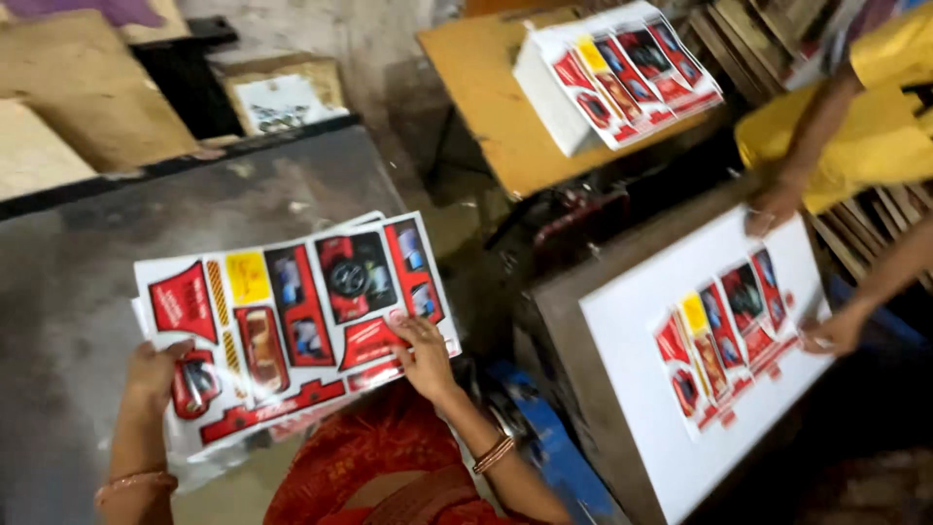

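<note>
**Red printed sheets held in both hands over the grey tabletop**

Red, yellow and white die-cut sheets (292, 321) sit in your hands at the lower left of the frame, held as a thin stack just above the grey tabletop (87, 253). Your left hand (154, 374) closes its grip on the stack's lower left edge, thumb over the printed face. Your right hand (424, 355) presses on the lower right edge, fingers spread flat on the top sheet and thumb tucked beneath, so both grips are clamped on the sheets. Bangles ring both your wrists, and red cloth shows below the stack.

At the top centre of the frame, a thick pile of the same printed sheets (622, 73) rests on a wooden tabletop (486, 97). At the right, a white board (641, 350) lies tilted with one more printed sheet (724, 335) on it. Another person in yellow stands at the upper right; one of their hands (773, 206) touches the board's upper edge, the other (834, 332) rests near its right edge, just beside that sheet.
</note>
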